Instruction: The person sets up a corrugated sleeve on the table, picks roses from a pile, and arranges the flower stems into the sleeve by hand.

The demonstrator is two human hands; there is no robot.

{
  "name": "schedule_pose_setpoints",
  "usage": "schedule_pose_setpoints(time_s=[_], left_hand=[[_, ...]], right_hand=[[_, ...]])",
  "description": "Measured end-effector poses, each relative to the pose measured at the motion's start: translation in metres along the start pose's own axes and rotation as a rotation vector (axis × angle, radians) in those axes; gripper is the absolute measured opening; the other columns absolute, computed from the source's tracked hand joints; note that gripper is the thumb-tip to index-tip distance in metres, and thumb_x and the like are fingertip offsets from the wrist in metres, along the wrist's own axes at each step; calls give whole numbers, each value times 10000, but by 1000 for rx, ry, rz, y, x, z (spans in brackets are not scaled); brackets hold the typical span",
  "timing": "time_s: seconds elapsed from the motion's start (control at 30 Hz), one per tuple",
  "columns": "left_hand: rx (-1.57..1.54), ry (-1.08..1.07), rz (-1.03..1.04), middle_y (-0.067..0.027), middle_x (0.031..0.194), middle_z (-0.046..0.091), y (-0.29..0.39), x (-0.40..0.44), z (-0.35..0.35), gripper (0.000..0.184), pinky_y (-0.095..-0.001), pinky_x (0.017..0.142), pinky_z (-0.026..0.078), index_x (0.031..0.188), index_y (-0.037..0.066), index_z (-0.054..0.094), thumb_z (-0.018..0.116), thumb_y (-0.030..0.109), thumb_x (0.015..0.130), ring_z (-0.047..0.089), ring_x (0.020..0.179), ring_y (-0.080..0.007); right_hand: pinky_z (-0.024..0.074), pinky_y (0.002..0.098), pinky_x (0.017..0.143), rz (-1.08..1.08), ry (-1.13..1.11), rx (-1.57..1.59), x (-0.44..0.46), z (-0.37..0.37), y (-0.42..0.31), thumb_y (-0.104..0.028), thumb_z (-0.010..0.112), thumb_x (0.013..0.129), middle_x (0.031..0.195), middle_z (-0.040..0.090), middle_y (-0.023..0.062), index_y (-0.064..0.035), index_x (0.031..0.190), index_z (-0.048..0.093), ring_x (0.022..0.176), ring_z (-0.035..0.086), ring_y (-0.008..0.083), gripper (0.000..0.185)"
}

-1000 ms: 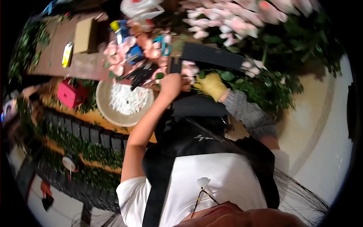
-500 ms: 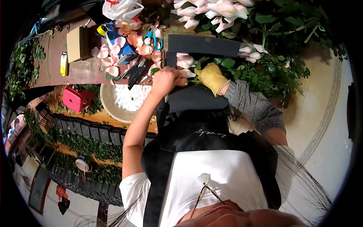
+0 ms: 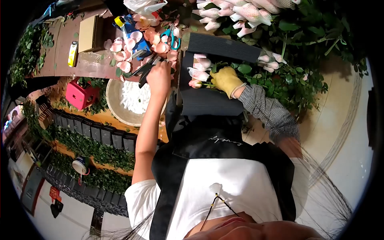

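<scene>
While a black apron (image 3: 208,140) covers my front, a dark ribbed pad (image 3: 212,105) lies just before it, at twelve o'clock as counted from my chest. Over this pad, between eleven and twelve, one pink rose (image 3: 195,84) points its head to nine o'clock. My right fingers (image 3: 220,80), in a yellow glove, are closed around its stem, at twelve o'clock. At eleven o'clock, my left fingers (image 3: 162,68), which are bare, lie upon a black tool (image 3: 145,71) near the edge of the desk (image 3: 58,60); whether they are gripping it, I cannot tell. At ten o'clock, lower than the desk, is a round basin (image 3: 109,96) with white pieces inside, and farther in the same direction is a pink stool (image 3: 80,96).

Just beyond the single rose, some wrapped rose heads (image 3: 201,63) lie beside a second ribbed strip (image 3: 222,47). Loose petals (image 3: 123,66) are spread on the desk between ten and eleven, with teal scissors (image 3: 173,39) near them, at eleven. Farther, between ten and eleven, stands a cardboard box (image 3: 88,34). Farthest, between twelve and one, more wrapped flowers (image 3: 252,14) are piled beside green leaves (image 3: 304,44).
</scene>
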State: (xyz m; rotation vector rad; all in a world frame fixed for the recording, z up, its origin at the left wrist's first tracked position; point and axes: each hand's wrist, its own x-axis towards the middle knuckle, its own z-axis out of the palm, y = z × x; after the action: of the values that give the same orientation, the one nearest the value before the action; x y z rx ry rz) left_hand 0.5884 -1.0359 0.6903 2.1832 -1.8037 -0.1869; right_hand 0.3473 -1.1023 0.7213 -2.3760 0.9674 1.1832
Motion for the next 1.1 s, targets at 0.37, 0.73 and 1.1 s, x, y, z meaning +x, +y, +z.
schedule_pose_setpoints(time_s=[0.37, 0.73, 1.1], left_hand=[[-291, -212, 496, -71, 886, 511, 14, 5, 17, 191, -377, 608, 515, 962, 154, 687, 721, 220, 787, 612, 812, -239], [-1283, 18, -89, -116, 1089, 617, -40, -23, -63, 134, -304, 918, 432, 658, -3, 402, 525, -19, 711, 573, 975, -187], [-504, -446, -37, -158, 727, 683, 29, 1, 7, 422, -425, 654, 529, 923, 67, 668, 661, 486, 877, 682, 738, -342]], right_hand=[[541, 429, 674, 26, 113, 80, -11, 1, -1, -330, 546, 923, 868, 729, 114, -135, 1112, 679, 766, 704, 283, 302], [524, 469, 681, -65, 356, 212, -15, 14, 10, -343, 600, 902, 794, 693, 130, -107, 960, 650, 692, 660, 337, 247], [513, 428, 688, 140, 341, 74, 5, 11, 5, -320, 588, 925, 764, 699, 99, -72, 899, 608, 709, 673, 295, 250]])
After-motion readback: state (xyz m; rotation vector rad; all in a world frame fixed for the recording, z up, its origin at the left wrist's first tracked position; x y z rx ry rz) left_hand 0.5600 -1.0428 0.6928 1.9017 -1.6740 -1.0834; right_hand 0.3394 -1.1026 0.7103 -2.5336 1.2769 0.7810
